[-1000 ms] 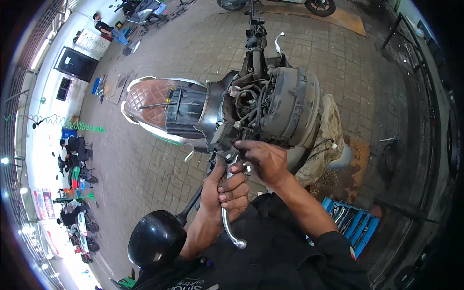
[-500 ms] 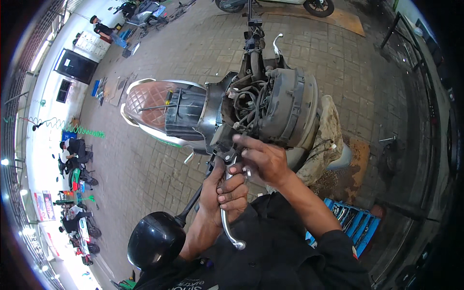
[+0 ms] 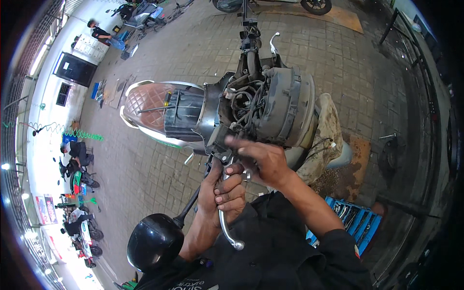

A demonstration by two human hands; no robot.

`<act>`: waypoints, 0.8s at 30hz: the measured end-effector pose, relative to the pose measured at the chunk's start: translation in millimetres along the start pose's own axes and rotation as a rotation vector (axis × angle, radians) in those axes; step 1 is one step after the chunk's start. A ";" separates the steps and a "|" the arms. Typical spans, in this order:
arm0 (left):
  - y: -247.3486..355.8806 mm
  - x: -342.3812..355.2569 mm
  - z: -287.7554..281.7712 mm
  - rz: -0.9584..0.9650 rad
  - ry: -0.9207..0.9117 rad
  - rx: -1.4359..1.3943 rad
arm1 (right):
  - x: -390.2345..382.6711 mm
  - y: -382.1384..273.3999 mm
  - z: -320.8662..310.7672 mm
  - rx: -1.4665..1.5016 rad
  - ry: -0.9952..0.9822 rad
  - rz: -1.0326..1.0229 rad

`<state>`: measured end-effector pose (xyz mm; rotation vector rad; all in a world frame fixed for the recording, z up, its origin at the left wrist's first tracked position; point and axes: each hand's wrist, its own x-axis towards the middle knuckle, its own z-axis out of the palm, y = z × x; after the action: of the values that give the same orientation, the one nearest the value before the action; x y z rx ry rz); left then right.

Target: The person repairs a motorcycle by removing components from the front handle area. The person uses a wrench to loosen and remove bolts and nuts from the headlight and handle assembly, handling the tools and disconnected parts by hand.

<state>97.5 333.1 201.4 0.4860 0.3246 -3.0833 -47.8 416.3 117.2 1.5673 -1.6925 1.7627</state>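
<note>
My left hand (image 3: 227, 191) is wrapped round a silver brake lever (image 3: 224, 223), whose ball end points down toward me. The top of the lever meets its pivot beside a dark, square-edged housing (image 3: 218, 137) on the handlebar of a partly stripped scooter. Over that housing and pivot, my right hand (image 3: 268, 163) has its index and middle fingers stretched out; the fingertips are smeared by motion. Its thumb and lower fingers are mostly hidden. A small shiny metal part (image 3: 248, 174) shows close under the right hand, and I cannot make out its kind.
Exposed cables (image 3: 249, 104) fill the scooter's front. A black mirror (image 3: 155, 242) sticks out at lower left. The brown quilted seat (image 3: 145, 104) lies beyond. A blue toolbox (image 3: 355, 224) stands at right, near a dirty cloth (image 3: 325, 123). Other people work at the far left.
The right index finger has shifted slightly left across the housing. My left hand keeps its grip on the lever. The whole view has moved a little.
</note>
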 end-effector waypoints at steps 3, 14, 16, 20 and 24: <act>-3.7 -1.1 5.0 -0.007 0.019 -0.016 | -5.7 8.9 2.8 0.017 -0.066 0.002; -4.2 0.3 3.3 -0.007 0.018 -0.021 | -3.0 2.2 -1.7 0.016 -0.054 0.018; -2.7 -1.2 1.7 -0.015 0.013 -0.042 | -3.5 3.2 -4.7 -0.014 -0.111 -0.003; -4.6 -6.5 6.5 0.002 0.094 0.006 | 4.5 1.8 16.1 0.023 0.143 -0.060; 0.9 -5.6 0.9 0.004 0.149 0.125 | 15.6 -21.2 -2.3 -0.150 -0.151 0.191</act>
<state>102.5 331.9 203.7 0.7212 0.1313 -3.0826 -39.0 417.1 142.1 1.5529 -2.0562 1.5904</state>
